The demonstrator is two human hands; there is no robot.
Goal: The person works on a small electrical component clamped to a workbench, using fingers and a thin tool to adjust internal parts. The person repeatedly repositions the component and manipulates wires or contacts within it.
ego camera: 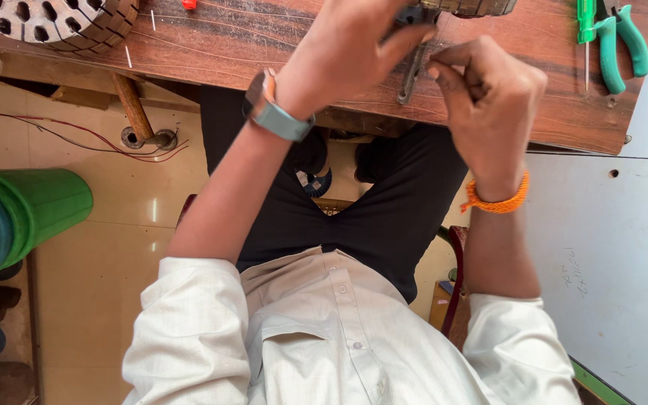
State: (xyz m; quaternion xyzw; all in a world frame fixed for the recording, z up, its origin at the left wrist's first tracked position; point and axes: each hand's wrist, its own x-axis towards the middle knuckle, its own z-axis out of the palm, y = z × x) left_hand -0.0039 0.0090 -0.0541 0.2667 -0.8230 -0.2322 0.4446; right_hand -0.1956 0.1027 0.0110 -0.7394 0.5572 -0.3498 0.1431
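The left hand reaches over the near edge of the wooden bench, its fingers bent and closed about a dark metal tool whose flat shank runs from under the palm down toward the bench edge. A grey wristwatch sits on that wrist. The right hand is just beside it, to the right of the tool, with its fingers curled tight into a narrow pinch; the thumb and forefinger tips meet close to the left hand's fingertips. What the right hand pinches is too small to tell, though thin pale wires lie across the bench top around both hands. An orange thread band circles the right wrist.

At the top left corner of the bench lies a round metal core with a ring of slots, well apart from the hands. At the top right lie green-handled pliers and, just beside them, a green screwdriver, near the right hand but not touching it.

Below the bench, a green bucket stands on the pale floor at the left, and red wires trail near a bench leg. A white board with faint handwriting on it fills the right side.
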